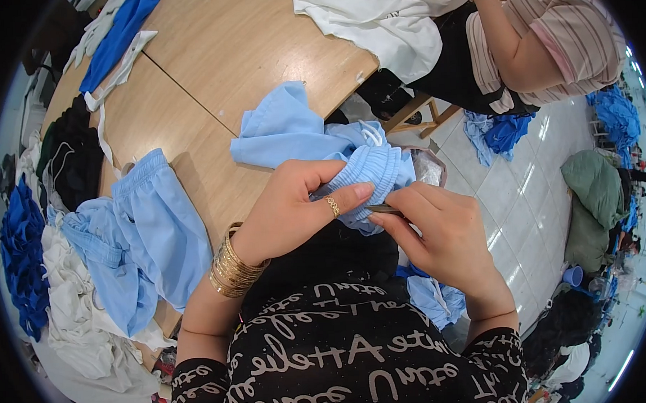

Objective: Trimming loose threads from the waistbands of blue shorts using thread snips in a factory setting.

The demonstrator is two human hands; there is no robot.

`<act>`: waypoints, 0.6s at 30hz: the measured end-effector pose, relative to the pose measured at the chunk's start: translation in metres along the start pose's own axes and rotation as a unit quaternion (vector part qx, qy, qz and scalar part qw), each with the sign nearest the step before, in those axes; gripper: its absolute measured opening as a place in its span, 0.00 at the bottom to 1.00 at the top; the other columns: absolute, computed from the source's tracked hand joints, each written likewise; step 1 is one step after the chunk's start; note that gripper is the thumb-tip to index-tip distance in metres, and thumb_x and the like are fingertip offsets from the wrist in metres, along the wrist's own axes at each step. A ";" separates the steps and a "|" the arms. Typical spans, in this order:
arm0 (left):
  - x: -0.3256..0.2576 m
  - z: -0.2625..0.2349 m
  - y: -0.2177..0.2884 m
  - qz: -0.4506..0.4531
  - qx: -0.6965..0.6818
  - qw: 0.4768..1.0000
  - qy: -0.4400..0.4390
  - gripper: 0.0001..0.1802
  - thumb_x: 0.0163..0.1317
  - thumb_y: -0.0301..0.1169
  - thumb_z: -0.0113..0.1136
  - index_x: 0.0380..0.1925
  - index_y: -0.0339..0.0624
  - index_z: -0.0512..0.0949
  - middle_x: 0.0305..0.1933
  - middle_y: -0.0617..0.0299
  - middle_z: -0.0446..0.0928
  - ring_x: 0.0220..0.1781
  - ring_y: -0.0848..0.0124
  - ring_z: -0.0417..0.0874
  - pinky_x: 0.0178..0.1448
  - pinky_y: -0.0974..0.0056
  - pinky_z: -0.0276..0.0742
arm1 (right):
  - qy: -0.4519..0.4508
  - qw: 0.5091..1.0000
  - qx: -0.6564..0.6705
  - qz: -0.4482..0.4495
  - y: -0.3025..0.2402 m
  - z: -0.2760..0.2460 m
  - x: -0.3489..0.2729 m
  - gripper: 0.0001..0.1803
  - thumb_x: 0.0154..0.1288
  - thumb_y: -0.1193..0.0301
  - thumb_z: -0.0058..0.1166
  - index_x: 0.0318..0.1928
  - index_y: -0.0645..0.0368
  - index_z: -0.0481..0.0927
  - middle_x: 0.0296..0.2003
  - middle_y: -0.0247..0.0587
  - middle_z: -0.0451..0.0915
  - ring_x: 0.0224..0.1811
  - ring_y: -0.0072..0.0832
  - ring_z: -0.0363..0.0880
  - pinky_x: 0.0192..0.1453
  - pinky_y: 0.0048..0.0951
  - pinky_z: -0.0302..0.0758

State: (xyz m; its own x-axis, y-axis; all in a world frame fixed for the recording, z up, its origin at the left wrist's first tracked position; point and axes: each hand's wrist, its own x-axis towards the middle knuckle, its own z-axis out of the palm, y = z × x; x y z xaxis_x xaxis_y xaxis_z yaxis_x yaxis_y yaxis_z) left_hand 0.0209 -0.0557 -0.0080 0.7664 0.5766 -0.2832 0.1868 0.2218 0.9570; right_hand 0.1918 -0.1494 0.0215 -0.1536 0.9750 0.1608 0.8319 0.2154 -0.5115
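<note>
Light blue shorts [280, 128] are bunched up in front of me, partly lying on the table's near edge. Their gathered elastic waistband [372, 169] faces me, and a white drawstring [370, 133] loops out at its far side. My left hand [284, 214] is closed on the waistband, the thumb pressing on top. In my right hand [443, 225], thumb and fingers pinch a slim metal tool [383, 208], which looks like thread snips. Its end touches or lies close against the waistband; most of it is hidden by my fingers.
More light blue shorts [161, 216] lie at the left of the wooden table [208, 55]. White garments [373, 26] drape over its far right edge, beside another person in a striped top [565, 40]. Blue cloth heaps [504, 132] and a green sack [593, 190] rest on the tiled floor.
</note>
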 end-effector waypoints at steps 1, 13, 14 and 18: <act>0.000 0.001 0.000 0.007 -0.018 1.000 0.000 0.13 0.60 0.35 0.56 0.32 0.32 0.77 0.24 0.71 0.72 0.28 0.85 0.65 0.32 0.76 0.65 | 0.000 1.000 0.000 0.000 0.001 0.000 0.000 0.08 0.50 0.72 0.61 0.27 0.60 0.75 0.20 0.37 0.73 0.18 0.27 0.73 0.21 0.24 0.67; 0.000 0.003 0.001 0.016 -0.063 0.998 0.004 0.13 0.61 0.33 0.56 0.34 0.32 0.77 0.27 0.71 0.74 0.30 0.85 0.67 0.34 0.76 0.66 | 0.022 0.996 0.079 0.047 0.003 0.004 -0.004 0.08 0.49 0.73 0.62 0.28 0.62 0.76 0.21 0.37 0.74 0.18 0.27 0.74 0.22 0.22 0.68; -0.001 0.003 0.001 0.012 -0.059 0.998 0.005 0.13 0.60 0.33 0.56 0.33 0.32 0.77 0.26 0.71 0.74 0.30 0.85 0.67 0.34 0.76 0.66 | 0.019 0.996 0.071 0.043 0.003 0.004 -0.003 0.09 0.50 0.73 0.62 0.28 0.62 0.76 0.21 0.37 0.74 0.19 0.27 0.75 0.23 0.22 0.69; 0.000 0.002 0.000 0.007 -0.035 0.999 0.009 0.13 0.60 0.34 0.56 0.32 0.32 0.77 0.25 0.71 0.73 0.29 0.85 0.66 0.33 0.76 0.66 | 0.011 0.999 0.039 0.026 0.003 0.003 -0.003 0.09 0.50 0.72 0.62 0.28 0.61 0.75 0.21 0.37 0.74 0.19 0.28 0.75 0.23 0.23 0.69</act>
State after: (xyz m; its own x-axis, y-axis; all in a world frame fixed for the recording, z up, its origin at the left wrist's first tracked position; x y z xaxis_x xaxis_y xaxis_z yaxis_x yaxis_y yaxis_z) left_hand 0.0226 -0.0570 -0.0079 0.7571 0.5946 -0.2708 0.1321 0.2666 0.9547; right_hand 0.1931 -0.1514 0.0169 -0.0978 0.9837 0.1509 0.7939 0.1685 -0.5842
